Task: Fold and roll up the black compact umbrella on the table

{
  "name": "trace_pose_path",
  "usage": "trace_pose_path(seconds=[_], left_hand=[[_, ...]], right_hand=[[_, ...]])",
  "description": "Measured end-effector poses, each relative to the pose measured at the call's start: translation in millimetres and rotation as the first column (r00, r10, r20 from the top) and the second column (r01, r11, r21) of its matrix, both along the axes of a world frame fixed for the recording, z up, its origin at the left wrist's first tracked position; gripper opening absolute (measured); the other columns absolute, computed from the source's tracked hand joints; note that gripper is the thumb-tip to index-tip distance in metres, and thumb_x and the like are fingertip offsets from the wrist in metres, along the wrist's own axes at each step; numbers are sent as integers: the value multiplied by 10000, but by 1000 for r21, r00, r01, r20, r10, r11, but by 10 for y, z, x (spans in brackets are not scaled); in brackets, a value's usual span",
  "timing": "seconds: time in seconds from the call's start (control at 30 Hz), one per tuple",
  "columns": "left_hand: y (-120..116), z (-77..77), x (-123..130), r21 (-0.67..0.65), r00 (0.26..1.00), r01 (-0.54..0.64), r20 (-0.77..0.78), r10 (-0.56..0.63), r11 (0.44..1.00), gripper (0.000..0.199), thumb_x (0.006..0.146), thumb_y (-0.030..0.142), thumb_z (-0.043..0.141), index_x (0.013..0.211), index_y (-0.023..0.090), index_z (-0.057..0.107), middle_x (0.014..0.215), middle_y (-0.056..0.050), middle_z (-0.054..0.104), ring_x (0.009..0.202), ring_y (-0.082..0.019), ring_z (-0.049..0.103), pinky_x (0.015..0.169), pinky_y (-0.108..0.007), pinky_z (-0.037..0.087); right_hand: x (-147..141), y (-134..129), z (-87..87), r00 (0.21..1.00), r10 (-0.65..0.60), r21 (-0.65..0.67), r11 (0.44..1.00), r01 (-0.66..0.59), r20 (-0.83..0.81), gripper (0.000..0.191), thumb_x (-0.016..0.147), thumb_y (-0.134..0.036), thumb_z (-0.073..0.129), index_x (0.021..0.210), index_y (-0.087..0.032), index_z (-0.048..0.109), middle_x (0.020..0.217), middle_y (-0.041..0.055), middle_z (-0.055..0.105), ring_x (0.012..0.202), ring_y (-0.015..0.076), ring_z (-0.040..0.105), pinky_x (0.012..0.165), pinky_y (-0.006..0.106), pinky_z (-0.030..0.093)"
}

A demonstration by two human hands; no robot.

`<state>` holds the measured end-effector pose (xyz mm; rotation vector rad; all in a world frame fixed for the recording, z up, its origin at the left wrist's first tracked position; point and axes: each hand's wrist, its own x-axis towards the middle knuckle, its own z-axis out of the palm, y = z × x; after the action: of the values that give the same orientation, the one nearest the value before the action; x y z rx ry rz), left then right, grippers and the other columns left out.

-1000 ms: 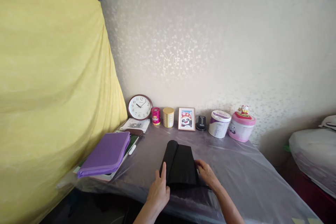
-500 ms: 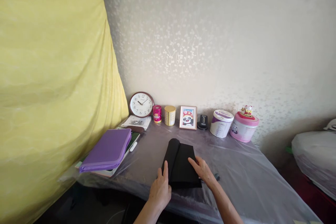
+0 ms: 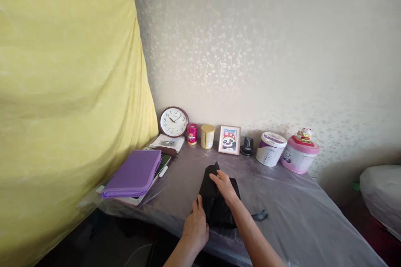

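A black folded item point(image 3: 219, 212), fabric-like, lies near the table's front edge, with a flap raised at its upper left part. My right hand point(image 3: 223, 184) pinches this flap between thumb and fingers, and its forearm crosses over the item's right side. At the lower left edge of the item, my left hand point(image 3: 196, 224) grips it, with the thumb side against the black material. A small dark strip point(image 3: 260, 215) lies on the table to the right of my right forearm.
A purple folder point(image 3: 133, 173) rests on books at the left, beside a white marker point(image 3: 163, 171). Along the wall stand a clock point(image 3: 174, 122), two cans, a framed panda picture point(image 3: 229, 139), a black device point(image 3: 247, 147) and two tubs. A yellow curtain point(image 3: 72, 91) hangs left.
My right hand has moved from the item's right edge to its upper left and lifted a flap there. More of the dark strip shows. The view has shifted slightly.
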<state>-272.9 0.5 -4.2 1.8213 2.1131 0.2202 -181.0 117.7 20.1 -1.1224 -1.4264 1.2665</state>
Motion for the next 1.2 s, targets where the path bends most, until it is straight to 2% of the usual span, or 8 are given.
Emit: trace_pose_path(seconds=[0.17, 0.27, 0.47, 0.63, 0.77, 0.87, 1.0, 1.2], left_hand=[[-6, 6, 16, -26, 1000, 12, -10, -12, 1000, 636, 708, 77, 500, 1315, 42, 316, 1340, -234, 338, 916, -245, 618, 769, -309, 468], [-11, 7, 15, -27, 1000, 22, -16, -23, 999, 619, 707, 63, 487, 1304, 32, 326, 1362, -254, 306, 937, -255, 610, 789, -326, 465], [-84, -43, -85, -1, 998, 55, 6, -55, 998, 609, 758, 102, 435, 1342, 80, 265, 1338, -183, 376, 1003, -227, 572, 824, -304, 446], [-204, -15, -163, 211, 998, -4, -54, 16, 977, 501, 822, 198, 392, 1314, 127, 330, 1299, -135, 419, 1150, -255, 445, 942, -365, 371], [-207, 94, -143, 346, 985, 171, -56, -162, 922, 359, 814, 217, 390, 1158, 212, 495, 1271, -61, 442, 1135, -239, 424, 996, -395, 320], [-141, 88, -141, 353, 961, 270, -35, -275, 896, 444, 773, 218, 428, 1216, 229, 459, 1332, -43, 399, 1216, -243, 351, 1056, -413, 250], [-57, -41, -172, 282, 962, 264, -5, -274, 922, 687, 696, 201, 470, 1359, 214, 291, 1460, -39, 233, 1336, -261, 164, 1104, -454, 132], [-39, -154, -161, 215, 975, 210, 30, -221, 954, 740, 634, 145, 467, 1357, 150, 312, 1443, -50, 266, 1309, -256, 212, 1112, -383, 135]], right_hand=[[-215, 97, -202, 967, 14, 4, 1000, -16, 256, 200, 716, -355, 557, 664, -196, 448, 507, -73, 444, 463, 79, 435, 402, 181, 320], [-238, 122, -265, 935, 52, -51, 998, -36, 350, 140, 739, -304, 539, 784, -177, 503, 569, -51, 512, 519, 95, 506, 425, 176, 377], [-226, 186, -273, 882, 86, -108, 993, -40, 463, 283, 725, -300, 574, 973, -166, 548, 797, 36, 648, 641, 140, 610, 457, 196, 444], [-244, 166, -244, 858, 153, -109, 987, -114, 490, 261, 782, -332, 517, 985, -172, 554, 731, 21, 688, 606, 126, 642, 533, 203, 453], [-257, 67, -138, 827, 286, -48, 952, -301, 485, 272, 844, -364, 403, 823, -175, 598, 742, 33, 711, 647, 120, 657, 590, 209, 454], [-250, 10, -71, 779, 332, 7, 918, -396, 531, 270, 833, -340, 414, 777, -183, 626, 764, 27, 717, 665, 124, 653, 609, 215, 454], [-232, -19, -41, 722, 350, 65, 876, -478, 597, 245, 825, -302, 430, 867, -213, 654, 794, 2, 722, 724, 132, 651, 657, 221, 455], [-178, -146, -40, 691, 293, 201, 819, -538, 661, 285, 852, -245, 399, 979, -258, 654, 836, -21, 713, 814, 138, 632, 757, 239, 450]])
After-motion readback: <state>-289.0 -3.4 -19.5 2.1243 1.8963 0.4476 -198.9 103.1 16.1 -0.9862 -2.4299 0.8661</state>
